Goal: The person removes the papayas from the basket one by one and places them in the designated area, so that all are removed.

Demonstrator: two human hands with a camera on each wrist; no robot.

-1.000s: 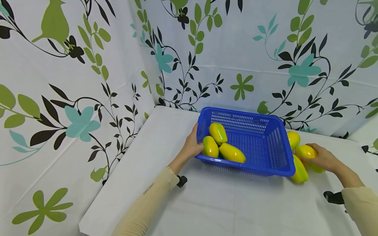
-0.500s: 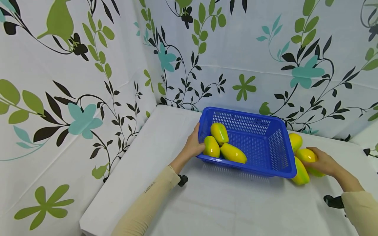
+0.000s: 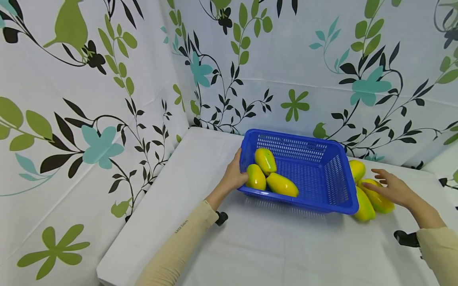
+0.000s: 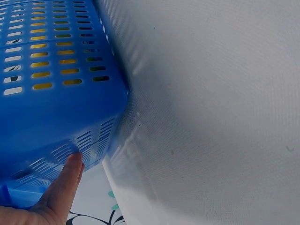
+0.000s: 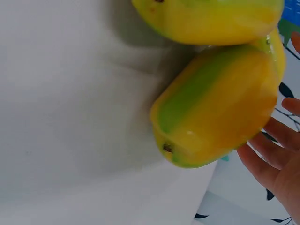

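Note:
A blue perforated plastic basket (image 3: pixel 307 204) stands on the white table, tilted slightly in the head view. My left hand (image 3: pixel 234 174) holds its left end, thumb at the rim and fingers (image 4: pixel 70 176) along the outer wall. Three glossy yellow mangoes lie in its left half, one mango (image 3: pixel 282 184) near the front wall. To the right of the basket, three yellow-green mangoes are grouped on the table. My right hand (image 3: pixel 393 190), fingers spread, is over the rightmost mango (image 3: pixel 383 202), which shows large in the right wrist view as a yellow-orange mango (image 5: pixel 220 108) with a green stripe.
A patterned curtain (image 3: pixel 286 59) with leaves and flowers hangs behind and to the left of the table. White cloth covers the table (image 3: pixel 257 246), whose left edge runs diagonally toward the back corner.
My right hand has let go of the rightmost mango, spreading its fingers and lifting a little. That mango now lies beside the others. My left hand and the basket stay in place.

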